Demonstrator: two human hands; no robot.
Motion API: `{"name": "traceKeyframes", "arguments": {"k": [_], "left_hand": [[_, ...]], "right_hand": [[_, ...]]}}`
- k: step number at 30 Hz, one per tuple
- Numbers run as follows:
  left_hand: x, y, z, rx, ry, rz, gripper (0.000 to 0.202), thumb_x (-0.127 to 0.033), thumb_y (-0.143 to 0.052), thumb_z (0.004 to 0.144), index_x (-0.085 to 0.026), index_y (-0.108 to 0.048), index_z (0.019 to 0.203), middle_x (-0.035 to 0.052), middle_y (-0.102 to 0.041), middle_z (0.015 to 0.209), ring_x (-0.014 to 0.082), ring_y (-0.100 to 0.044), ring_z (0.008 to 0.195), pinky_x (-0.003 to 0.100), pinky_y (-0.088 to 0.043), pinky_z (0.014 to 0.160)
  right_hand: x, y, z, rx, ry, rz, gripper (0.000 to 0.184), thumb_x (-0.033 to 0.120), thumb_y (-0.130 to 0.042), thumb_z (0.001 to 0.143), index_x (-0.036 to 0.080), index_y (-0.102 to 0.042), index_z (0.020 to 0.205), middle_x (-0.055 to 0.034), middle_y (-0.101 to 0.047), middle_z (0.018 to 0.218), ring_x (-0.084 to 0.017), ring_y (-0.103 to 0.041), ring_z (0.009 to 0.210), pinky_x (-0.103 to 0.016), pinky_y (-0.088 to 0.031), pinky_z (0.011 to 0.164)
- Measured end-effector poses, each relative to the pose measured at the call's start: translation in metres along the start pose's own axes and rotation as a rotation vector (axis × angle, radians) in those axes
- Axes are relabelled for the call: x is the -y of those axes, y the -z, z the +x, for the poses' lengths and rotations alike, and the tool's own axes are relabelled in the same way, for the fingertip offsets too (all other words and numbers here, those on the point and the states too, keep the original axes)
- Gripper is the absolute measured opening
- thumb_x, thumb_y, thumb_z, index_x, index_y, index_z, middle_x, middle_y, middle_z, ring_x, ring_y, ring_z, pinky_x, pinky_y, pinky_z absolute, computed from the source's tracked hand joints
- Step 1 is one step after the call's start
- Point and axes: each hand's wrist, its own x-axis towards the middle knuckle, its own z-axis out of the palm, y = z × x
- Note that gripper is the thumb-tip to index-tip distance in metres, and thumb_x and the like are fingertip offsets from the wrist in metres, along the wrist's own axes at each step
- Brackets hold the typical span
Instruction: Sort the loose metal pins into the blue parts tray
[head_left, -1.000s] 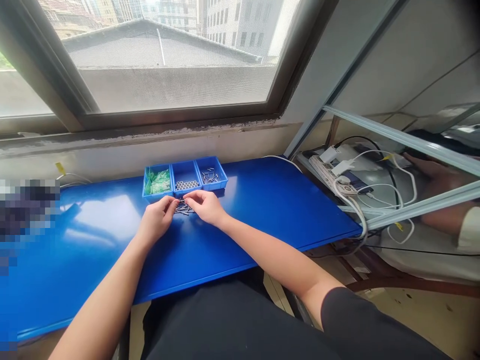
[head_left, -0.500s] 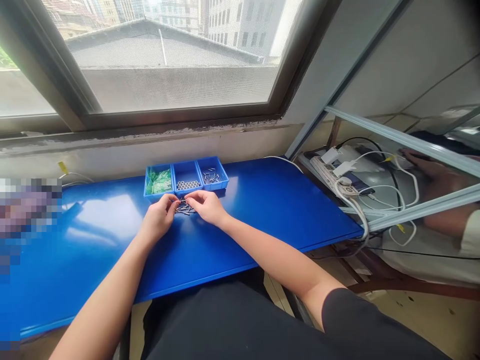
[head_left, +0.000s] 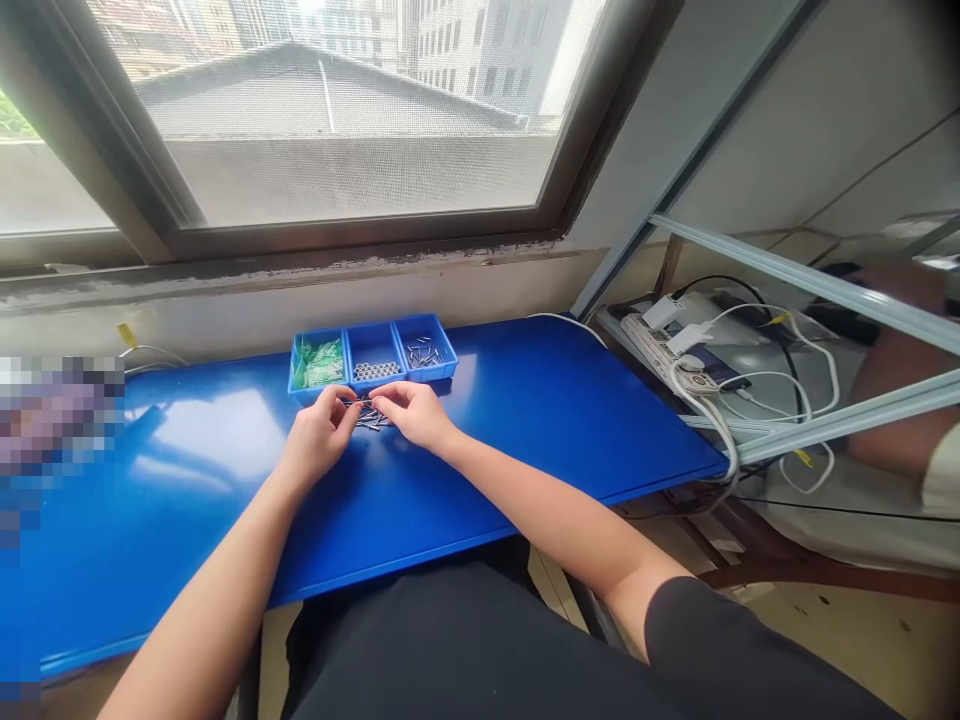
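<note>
My left hand (head_left: pixel 315 437) and my right hand (head_left: pixel 414 411) meet over a small heap of metal pins (head_left: pixel 369 418) on the blue table (head_left: pixel 525 420). Both hands have their fingertips pinched together, facing each other, and a thin metal pin seems to run between them, too small to be sure of. Just behind the hands stands a row of three small blue bins: the left bin (head_left: pixel 318 364) holds green parts, the middle bin (head_left: pixel 374 361) holds small silver pieces, the right bin (head_left: pixel 424 352) holds loose metal pins.
A window and sill run along the back. To the right, a white power strip (head_left: pixel 667 352) with plugs and white cables lies behind metal frame bars (head_left: pixel 825 285). Another person's arm (head_left: pixel 892 390) shows at far right. A blurred patch covers the left edge.
My hands have hardly moved; the fingertips shifted slightly over the pin heap. The other person's hand at far right has lifted off the phone and drawn back.
</note>
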Motion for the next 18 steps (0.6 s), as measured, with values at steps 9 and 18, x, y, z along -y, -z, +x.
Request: {"name": "traceKeyframes", "arguments": {"k": [9,18], "left_hand": [[0.0055,-0.0028,0.0011,0.008,0.003,-0.019,0.021,-0.039,-0.051,0.092,-0.021,-0.054,0.102,-0.0077,-0.047,0.057,0.0105,-0.042,0.047,0.022,-0.037,0.055],[0.0035,-0.0002,0.0009,0.026,-0.023,0.007,0.023,-0.041,-0.048,0.093,-0.021,-0.058,0.094,-0.0053,-0.052,0.059,0.0107,-0.044,0.048,0.023,-0.038,0.054]], "right_hand": [[-0.0003,-0.0004,0.0001,0.014,-0.02,0.029,0.02,0.027,-0.067,0.08,0.013,-0.073,0.094,-0.006,-0.074,0.087,-0.014,-0.068,0.076,-0.027,-0.056,0.075],[0.0,0.0007,0.0017,0.017,-0.042,0.052,0.021,0.026,-0.068,0.08,0.012,-0.073,0.095,-0.0074,-0.074,0.089,-0.014,-0.068,0.077,-0.026,-0.056,0.071]]}}
